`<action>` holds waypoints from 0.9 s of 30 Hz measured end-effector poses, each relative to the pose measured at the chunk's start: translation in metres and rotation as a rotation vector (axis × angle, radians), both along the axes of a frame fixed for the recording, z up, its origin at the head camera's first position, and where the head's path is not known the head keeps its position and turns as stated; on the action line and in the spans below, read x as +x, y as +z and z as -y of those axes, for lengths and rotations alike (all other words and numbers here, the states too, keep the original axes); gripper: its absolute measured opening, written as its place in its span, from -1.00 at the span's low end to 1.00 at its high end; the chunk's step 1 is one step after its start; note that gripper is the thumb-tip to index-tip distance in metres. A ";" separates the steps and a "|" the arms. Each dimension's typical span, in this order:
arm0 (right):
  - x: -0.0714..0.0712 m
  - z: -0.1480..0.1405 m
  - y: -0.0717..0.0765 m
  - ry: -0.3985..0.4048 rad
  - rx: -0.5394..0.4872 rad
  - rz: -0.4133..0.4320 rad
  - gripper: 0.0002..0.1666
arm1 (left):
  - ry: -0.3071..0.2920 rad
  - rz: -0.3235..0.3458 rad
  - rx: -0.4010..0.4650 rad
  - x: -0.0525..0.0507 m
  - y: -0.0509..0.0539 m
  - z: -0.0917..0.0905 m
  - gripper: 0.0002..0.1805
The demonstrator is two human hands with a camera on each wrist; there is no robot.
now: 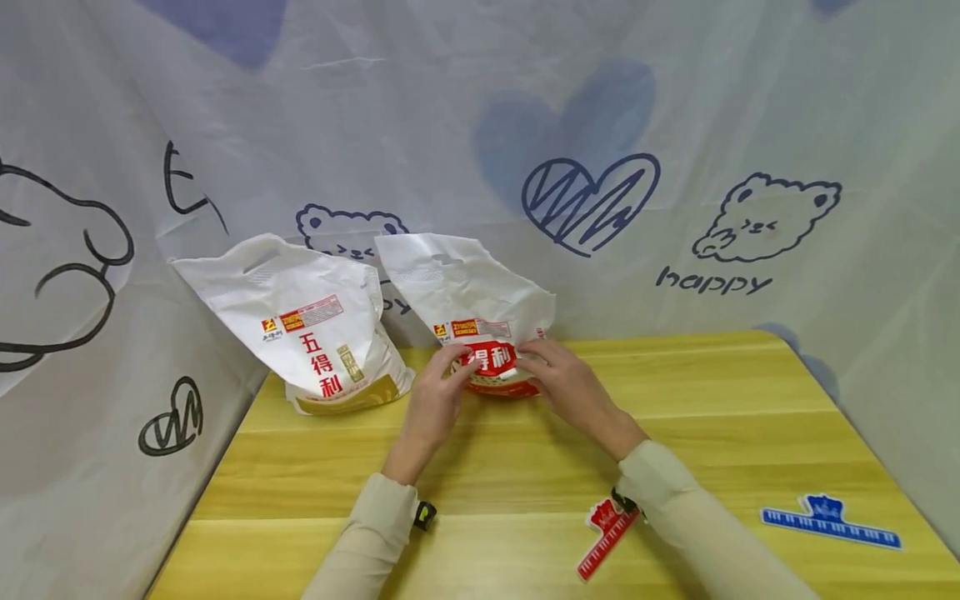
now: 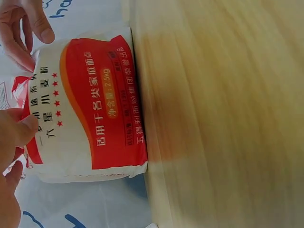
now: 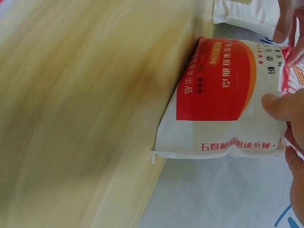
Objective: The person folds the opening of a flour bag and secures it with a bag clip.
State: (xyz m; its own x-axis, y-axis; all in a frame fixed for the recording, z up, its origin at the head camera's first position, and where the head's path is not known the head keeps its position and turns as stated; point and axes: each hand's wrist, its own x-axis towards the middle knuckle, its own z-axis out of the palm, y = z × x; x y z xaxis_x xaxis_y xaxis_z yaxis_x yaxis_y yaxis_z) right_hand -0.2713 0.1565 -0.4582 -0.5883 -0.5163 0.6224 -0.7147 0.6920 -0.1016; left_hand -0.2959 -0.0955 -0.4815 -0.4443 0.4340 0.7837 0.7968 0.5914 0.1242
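Head view: the red-printed flour bag (image 1: 480, 308) is seen standing near the back of the table (image 1: 487, 467), its white upper part leaned back towards the printed cloth (image 1: 420, 125). It is pinched at both sides of its crease by the left hand (image 1: 435, 396) and the right hand (image 1: 573, 387). The bag appears to be only at the gathering stage: neither the red clip (image 1: 607, 537) nor the blue clip (image 1: 828, 521) has been fitted, and the gold-banded bag (image 1: 315, 325) is left unclipped too. Little room is left behind the bags, or between them; wide bare wood is offered in front and to the right.

Left wrist view: the crease is held between left thumb and fingers, though the fingertips are partly hidden. The base is set on the wood, with open table before it.

Right wrist view: the right thumb is pressed on the bag's front, fingers curled around its side; cloth is shown beyond the table edge.
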 end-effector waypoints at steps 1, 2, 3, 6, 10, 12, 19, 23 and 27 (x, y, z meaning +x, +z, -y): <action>-0.001 0.001 0.000 0.003 0.003 -0.007 -0.60 | 0.001 -0.002 0.003 0.000 0.001 0.000 -0.58; -0.002 0.001 0.000 0.005 0.006 -0.018 -0.61 | 0.004 -0.004 0.004 -0.001 0.001 -0.001 -0.56; -0.003 0.002 0.000 0.006 0.012 -0.030 -0.62 | 0.006 -0.008 0.004 -0.002 0.001 -0.001 -0.53; -0.007 0.004 -0.001 0.007 0.031 -0.066 -0.68 | 0.019 -0.030 -0.001 -0.004 0.002 -0.003 -0.50; -0.011 0.007 -0.001 -0.001 0.048 -0.073 -0.78 | 0.051 -0.065 -0.019 -0.006 0.001 -0.004 -0.51; -0.012 0.008 0.000 -0.016 0.050 -0.068 -0.81 | 0.060 -0.078 -0.022 -0.007 0.000 -0.006 -0.53; -0.011 0.010 0.001 -0.032 0.051 -0.096 -0.84 | 0.049 -0.111 0.016 -0.009 0.004 -0.008 -0.61; -0.011 0.011 0.000 -0.049 0.039 -0.112 -0.84 | 0.063 -0.110 0.017 -0.008 0.006 -0.009 -0.64; -0.009 0.014 -0.002 -0.058 0.035 -0.117 -0.81 | 0.078 -0.129 0.007 -0.007 0.004 -0.008 -0.65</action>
State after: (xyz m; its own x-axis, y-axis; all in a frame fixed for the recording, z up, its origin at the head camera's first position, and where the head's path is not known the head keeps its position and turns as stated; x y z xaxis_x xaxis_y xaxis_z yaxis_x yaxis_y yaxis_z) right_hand -0.2807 0.1428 -0.4605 -0.5420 -0.5058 0.6711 -0.6790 0.7341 0.0049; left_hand -0.3026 -0.0872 -0.4773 -0.3713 0.3963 0.8397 0.7583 0.6514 0.0279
